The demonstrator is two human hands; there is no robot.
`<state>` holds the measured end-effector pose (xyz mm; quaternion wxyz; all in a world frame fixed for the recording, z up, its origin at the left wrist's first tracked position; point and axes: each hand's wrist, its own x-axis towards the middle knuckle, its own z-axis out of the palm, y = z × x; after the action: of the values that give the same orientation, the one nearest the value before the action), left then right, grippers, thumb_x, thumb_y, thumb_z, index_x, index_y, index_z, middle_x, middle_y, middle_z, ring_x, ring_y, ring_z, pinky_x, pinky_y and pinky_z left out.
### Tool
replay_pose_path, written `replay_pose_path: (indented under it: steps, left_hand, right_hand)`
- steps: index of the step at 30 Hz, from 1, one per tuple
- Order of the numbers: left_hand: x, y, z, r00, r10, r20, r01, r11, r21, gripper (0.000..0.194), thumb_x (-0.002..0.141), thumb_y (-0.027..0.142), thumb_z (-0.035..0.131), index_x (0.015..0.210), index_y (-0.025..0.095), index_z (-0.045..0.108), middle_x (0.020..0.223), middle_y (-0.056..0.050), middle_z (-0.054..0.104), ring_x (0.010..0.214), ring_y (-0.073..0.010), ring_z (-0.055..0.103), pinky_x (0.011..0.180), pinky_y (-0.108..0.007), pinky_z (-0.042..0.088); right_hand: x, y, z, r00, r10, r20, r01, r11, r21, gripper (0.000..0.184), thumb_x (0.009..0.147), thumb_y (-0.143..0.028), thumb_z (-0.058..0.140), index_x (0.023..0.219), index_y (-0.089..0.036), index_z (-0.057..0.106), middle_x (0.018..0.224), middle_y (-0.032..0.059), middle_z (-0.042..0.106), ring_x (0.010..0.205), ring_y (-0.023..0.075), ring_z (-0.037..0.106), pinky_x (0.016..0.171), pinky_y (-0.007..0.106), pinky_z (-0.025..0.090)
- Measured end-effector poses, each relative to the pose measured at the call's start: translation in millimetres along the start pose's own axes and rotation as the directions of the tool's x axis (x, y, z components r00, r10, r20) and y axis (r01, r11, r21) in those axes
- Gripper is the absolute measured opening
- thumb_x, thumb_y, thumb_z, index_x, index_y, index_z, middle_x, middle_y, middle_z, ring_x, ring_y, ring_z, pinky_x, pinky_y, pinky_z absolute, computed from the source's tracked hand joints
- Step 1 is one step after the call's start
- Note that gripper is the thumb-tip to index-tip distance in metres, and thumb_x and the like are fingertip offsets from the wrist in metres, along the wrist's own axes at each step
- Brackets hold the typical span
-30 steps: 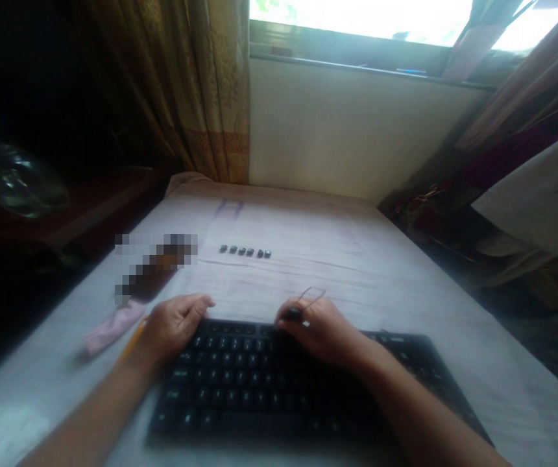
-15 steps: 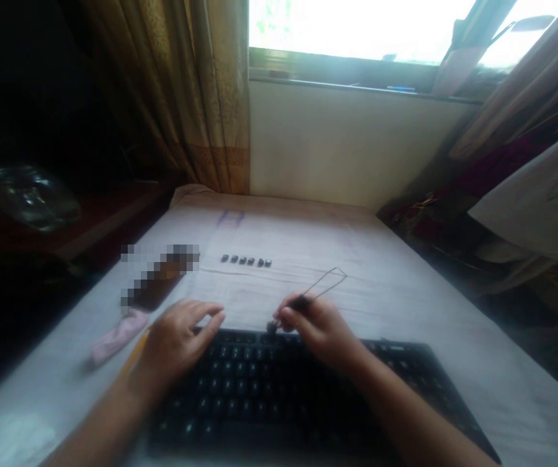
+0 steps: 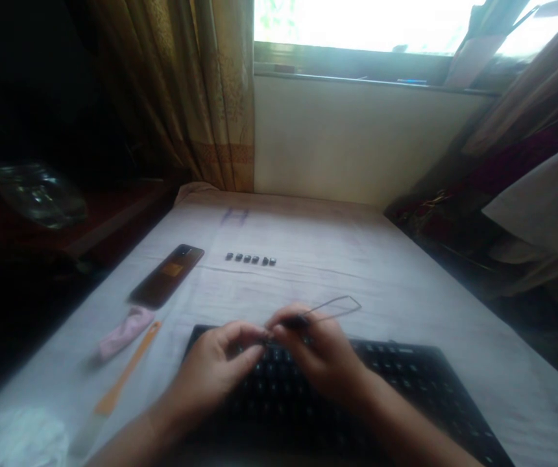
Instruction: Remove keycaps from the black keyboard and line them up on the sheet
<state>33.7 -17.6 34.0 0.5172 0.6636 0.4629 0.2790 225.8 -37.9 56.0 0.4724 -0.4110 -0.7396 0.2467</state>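
Note:
My right hand (image 3: pixel 320 347) is closed round the black handle of a wire keycap puller (image 3: pixel 297 320), whose wire loop points away to the right. My left hand (image 3: pixel 223 360) meets it above the back edge of a black keyboard (image 3: pixel 405 370), thumb and fingers pinched at the puller's near end. A small dark keycap is there, almost wholly hidden by the fingertips. Beyond the hands, several loose dark keycaps (image 3: pixel 247 259) lie in a row on the pale cloth. Both forearms cover part of the keyboard.
To the left lie a dark phone (image 3: pixel 167 277), a folded pink cloth (image 3: pixel 126 333) and an orange-handled brush (image 3: pixel 128 373). Crumpled clear plastic (image 3: pixel 21 438) is at the near left corner. A curtain (image 3: pixel 220 97) and wall (image 3: pixel 322 136) stand behind the cloth-covered surface (image 3: pixel 318 227).
My left hand has moved right and closed its fingers at the keycap on the puller's end. The puller's loop has tipped lower. The brush is now uncovered.

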Motion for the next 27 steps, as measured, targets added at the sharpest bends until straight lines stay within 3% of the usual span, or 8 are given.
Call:
replay_pose_path:
  steps: [5, 10, 12, 16, 19, 22, 27]
  left_hand:
    - [2, 0, -1.3, 0.993, -0.117, 0.029, 0.12, 0.982, -0.143, 0.028, 0.073, 0.04, 0.068, 0.094, 0.021, 0.07, 0.093, -0.004, 0.077, 0.089, -0.0229, 0.07, 0.081, -0.033, 0.053]
    - [3, 1, -0.4, 0.982, -0.186, 0.035, 0.189, 0.958, -0.217, 0.036, 0.069, 0.045, 0.07, 0.095, 0.02, 0.067, 0.082, -0.002, 0.075, 0.063, -0.0151, 0.064, 0.05, -0.022, 0.044]
    - [2, 0, 0.1, 0.976, -0.211, 0.049, 0.216, 0.944, -0.247, 0.038, 0.068, 0.046, 0.071, 0.095, 0.02, 0.066, 0.076, 0.0, 0.073, 0.053, -0.011, 0.057, 0.045, -0.02, 0.038]
    - [3, -3, -0.3, 0.967, -0.251, 0.042, 0.254, 0.935, -0.248, 0.038, 0.066, 0.047, 0.072, 0.092, 0.021, 0.065, 0.068, 0.003, 0.07, 0.044, -0.0079, 0.049, 0.04, -0.019, 0.034]
    - [4, -1, -0.1, 0.975, -0.219, 0.026, 0.219, 0.95, -0.222, 0.035, 0.066, 0.047, 0.073, 0.09, 0.022, 0.066, 0.065, 0.003, 0.069, 0.048, -0.0104, 0.053, 0.04, -0.019, 0.034]
    - [2, 2, 2.0, 0.986, -0.167, 0.005, 0.165, 0.968, -0.192, 0.03, 0.068, 0.046, 0.071, 0.087, 0.023, 0.067, 0.069, 0.001, 0.071, 0.059, -0.016, 0.062, 0.046, -0.022, 0.043]
    - [-1, 0, -0.5, 0.997, -0.081, -0.019, 0.077, 0.987, -0.143, 0.027, 0.072, 0.045, 0.07, 0.09, 0.024, 0.07, 0.087, -0.003, 0.077, 0.084, -0.0236, 0.07, 0.077, -0.032, 0.055]
  right_hand:
    - [1, 3, -6, 0.991, -0.088, -0.104, 0.081, 0.994, -0.07, 0.014, 0.089, -0.011, 0.05, 0.091, -0.021, 0.06, 0.09, 0.0054, 0.069, 0.085, 0.0169, 0.066, 0.077, 0.03, 0.053]
    - [-2, 8, -4, 0.996, -0.088, 0.009, 0.088, 0.984, -0.156, 0.016, 0.088, -0.012, 0.046, 0.088, -0.019, 0.061, 0.073, 0.0024, 0.06, 0.062, 0.0132, 0.058, 0.059, 0.024, 0.048]
    - [-4, 12, 0, 0.995, -0.084, 0.046, 0.091, 0.977, -0.194, 0.008, 0.085, -0.02, 0.056, 0.089, -0.018, 0.063, 0.076, 0.0039, 0.061, 0.063, 0.0141, 0.058, 0.058, 0.025, 0.048]
    - [-6, 19, 8, 0.994, -0.074, 0.082, 0.092, 0.967, -0.238, 0.011, 0.085, -0.026, 0.065, 0.094, -0.02, 0.067, 0.081, 0.0044, 0.065, 0.065, 0.014, 0.062, 0.059, 0.023, 0.05]
    - [-6, 19, 9, 0.993, -0.072, 0.096, 0.094, 0.963, -0.252, 0.011, 0.086, -0.021, 0.059, 0.092, -0.021, 0.069, 0.079, 0.0036, 0.066, 0.064, 0.0133, 0.064, 0.058, 0.022, 0.05]
    - [-7, 13, 10, 0.992, -0.08, 0.102, 0.109, 0.939, -0.325, 0.016, 0.079, -0.015, 0.059, 0.091, -0.02, 0.069, 0.079, 0.0045, 0.067, 0.061, 0.0152, 0.063, 0.055, 0.023, 0.05]
    - [-1, 7, 3, 0.99, -0.076, 0.119, 0.109, 0.946, -0.304, 0.02, 0.076, -0.012, 0.057, 0.089, -0.021, 0.07, 0.079, 0.0043, 0.068, 0.063, 0.0145, 0.063, 0.057, 0.023, 0.05]
